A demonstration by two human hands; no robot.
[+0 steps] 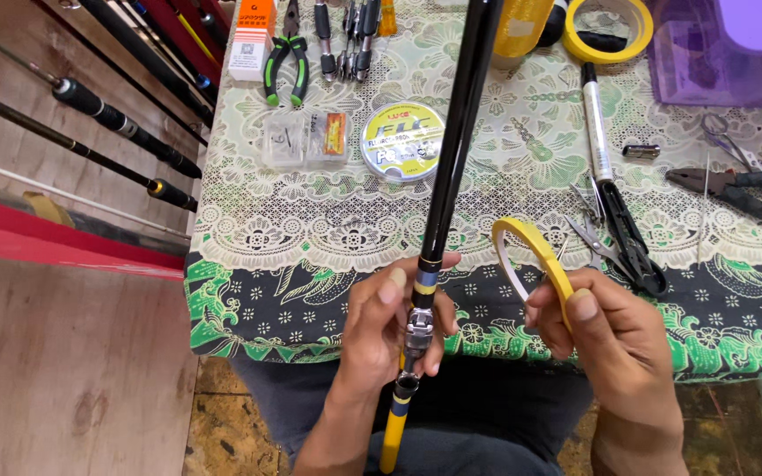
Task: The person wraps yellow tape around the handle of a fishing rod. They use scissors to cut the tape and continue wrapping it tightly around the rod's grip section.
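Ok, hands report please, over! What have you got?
Left hand gripping black fishing rod at its reel seat. Right hand pinching narrow yellow tape roll. Black scissors close behind on patterned tablecloth.

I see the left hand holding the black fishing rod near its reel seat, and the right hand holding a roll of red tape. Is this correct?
Not fully. In the head view the tape roll in the right hand is yellow, not red. The rest is right: the left hand holds the black fishing rod near its reel seat.
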